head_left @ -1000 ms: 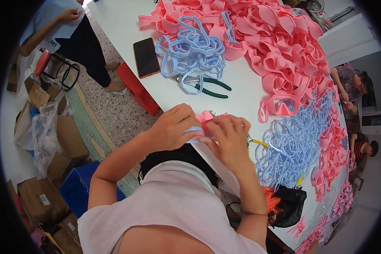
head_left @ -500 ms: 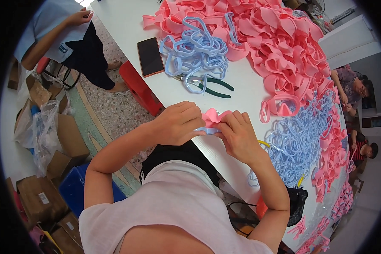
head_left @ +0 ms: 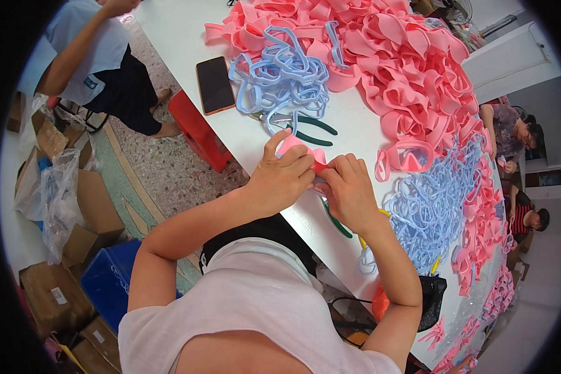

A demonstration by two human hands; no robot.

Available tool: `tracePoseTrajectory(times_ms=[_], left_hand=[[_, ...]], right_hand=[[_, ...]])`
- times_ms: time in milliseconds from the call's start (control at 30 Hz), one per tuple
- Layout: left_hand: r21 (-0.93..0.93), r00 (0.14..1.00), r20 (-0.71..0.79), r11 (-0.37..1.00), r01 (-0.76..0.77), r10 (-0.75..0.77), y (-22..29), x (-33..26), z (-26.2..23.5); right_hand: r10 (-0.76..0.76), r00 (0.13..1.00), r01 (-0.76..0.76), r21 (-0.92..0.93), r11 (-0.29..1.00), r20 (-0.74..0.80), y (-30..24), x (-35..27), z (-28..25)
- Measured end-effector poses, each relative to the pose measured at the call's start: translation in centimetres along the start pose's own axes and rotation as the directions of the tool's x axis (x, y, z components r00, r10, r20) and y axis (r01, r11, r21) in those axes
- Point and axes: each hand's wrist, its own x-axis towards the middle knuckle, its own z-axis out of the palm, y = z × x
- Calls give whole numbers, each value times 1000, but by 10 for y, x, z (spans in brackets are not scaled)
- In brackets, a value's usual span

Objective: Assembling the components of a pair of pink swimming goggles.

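Observation:
Over the near edge of the white table, a soft pink band (head_left: 318,156) is pinched between my two hands, with a bit of light-blue strip beneath it. My left hand (head_left: 282,172) has its fingers curled round the left part of the band, thumb pointing up. My right hand (head_left: 350,191) grips the right end with thumb and bent fingers. The fingers cover much of the piece. Just beyond them lie green-handled pliers (head_left: 316,129), beside a tangle of light-blue loops (head_left: 293,84). A second green handle (head_left: 338,221) shows below my right hand.
A large heap of pink bands (head_left: 411,68) covers the far table, with a blue strip pile (head_left: 427,209) at the right. A phone (head_left: 215,85) lies near the left edge, above a red stool (head_left: 196,131). People work at left and right; cartons (head_left: 59,293) stand on the floor.
My left hand has turned and risen, its thumb now up, and moved closer to my right hand. The pink band has twisted with it. The person at left has raised a hand.

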Motion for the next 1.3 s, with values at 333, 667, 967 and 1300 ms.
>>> tracePoseTrajectory(times_ms=[333, 667, 967, 1300], left_hand=[[-107, 999, 28, 994, 22, -19, -20, 2, -26], [-211, 981, 51, 958, 195, -188, -57, -7, -44], [-269, 970, 69, 932, 242, -232, -68, -16, -66], [-249, 988, 93, 959, 139, -119, -77, -25, -87]], right_hand=[[250, 963, -182, 440, 879, -100, 6, -20, -26], [438, 815, -347, -286, 893, 378, 5, -80, 36], [611, 614, -440, -425, 791, 499, 6, -56, 38], [478, 806, -581, 314, 751, 350, 1, -42, -35]])
